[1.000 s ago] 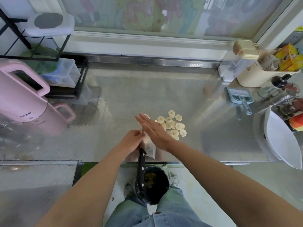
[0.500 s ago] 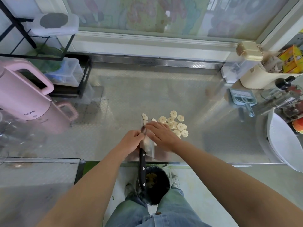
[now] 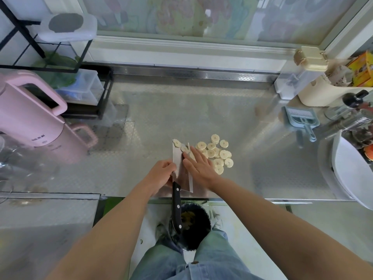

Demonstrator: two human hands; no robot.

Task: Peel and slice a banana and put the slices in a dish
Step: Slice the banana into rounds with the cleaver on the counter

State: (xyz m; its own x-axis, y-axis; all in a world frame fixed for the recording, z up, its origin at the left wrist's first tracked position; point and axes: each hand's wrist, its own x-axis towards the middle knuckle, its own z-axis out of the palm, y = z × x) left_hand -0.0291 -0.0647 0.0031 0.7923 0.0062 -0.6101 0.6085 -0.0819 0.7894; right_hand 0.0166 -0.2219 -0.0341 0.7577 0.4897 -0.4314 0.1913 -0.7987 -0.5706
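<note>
A cleaver (image 3: pixel 182 178) lies flat on the steel counter, its black handle (image 3: pixel 177 209) reaching past the front edge toward me. My left hand (image 3: pixel 161 175) grips the blade's left edge. My right hand (image 3: pixel 199 166) rests flat, fingers straight, across the blade's right edge and the nearest banana slices. Two slices (image 3: pixel 180 146) sit on the blade's far end. Several more slices (image 3: pixel 219 153) lie in a loose pile just right of my right hand. A white dish (image 3: pixel 351 172) stands at the counter's far right edge.
A dark bin (image 3: pixel 193 225) with peel in it stands on the floor between my feet. A pink appliance (image 3: pixel 30 118) and a black rack (image 3: pixel 101 91) fill the left side. A blue dustpan (image 3: pixel 302 120), a beige tub (image 3: pixel 321 96) and bottles crowd the right.
My right hand came down from above the blade and now lies flat against the slices. The cleaver lies flatter, and two slices now sit on its far end.
</note>
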